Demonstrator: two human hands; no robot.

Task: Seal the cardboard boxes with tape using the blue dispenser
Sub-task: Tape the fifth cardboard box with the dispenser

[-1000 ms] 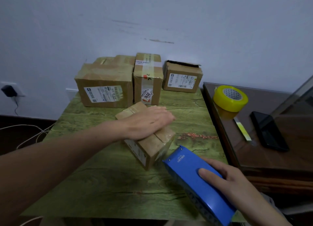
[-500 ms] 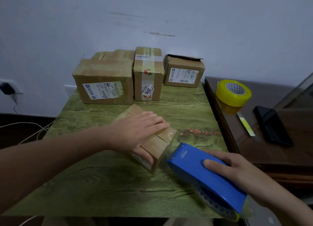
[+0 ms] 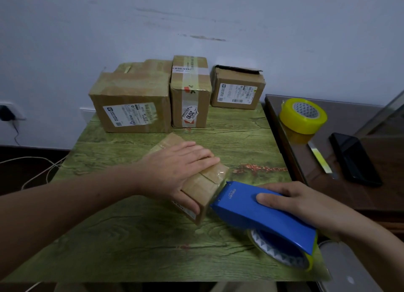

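On the green wooden desk [image 3: 131,237], the small brown cardboard box [image 3: 205,182] under the flat left hand [image 3: 175,171] touched the blue plastic dispenser [image 3: 251,213] gripped by the right hand [image 3: 306,206].

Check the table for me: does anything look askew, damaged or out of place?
The back-right cardboard box has its top flap lifted and ragged, untaped. The small box under the left hand sits skewed to the green table's edges, with the right hand's blue tape dispenser at its end.

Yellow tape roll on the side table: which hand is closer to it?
The right hand. It holds the blue dispenser at the green table's edge nearest the tape roll, on the near side of the roll. The left hand rests on the small box, farther left.
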